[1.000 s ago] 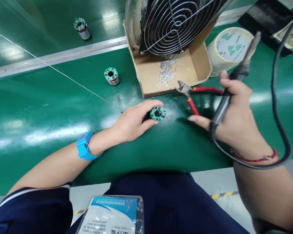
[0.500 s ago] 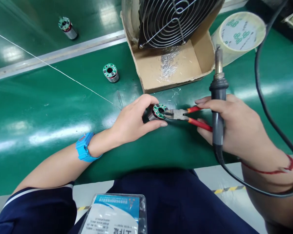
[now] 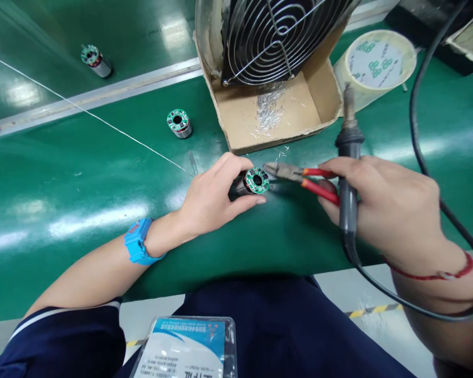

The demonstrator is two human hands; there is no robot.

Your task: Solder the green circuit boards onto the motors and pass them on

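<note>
Between thumb and fingers, my left hand (image 3: 215, 194) grips a small motor stator (image 3: 257, 180) with a ring-shaped green circuit board on its end, tilted toward the right. My right hand (image 3: 390, 210) is closed round red-handled cutting pliers (image 3: 287, 171). Their jaws are just right of the board's upper edge, seemingly apart from it. A soldering iron (image 3: 349, 178) is also in my right hand, its tip pointing away from me and its handle crossing over the fingers.
A cardboard box (image 3: 276, 140) holds a fan (image 3: 279, 42) and many cut wire bits. Tape rolls (image 3: 374, 63) stand right of it. Another stator (image 3: 178, 124) stands at left, one more (image 3: 96, 61) lies farther back. Solder wire (image 3: 122, 131) stretches across the left; a black cable (image 3: 421, 142) loops at right.
The pliers have come off the board, moving slightly up, with their jaws now tilted away from it. My left hand still holds the stator, its board turned more toward me.
</note>
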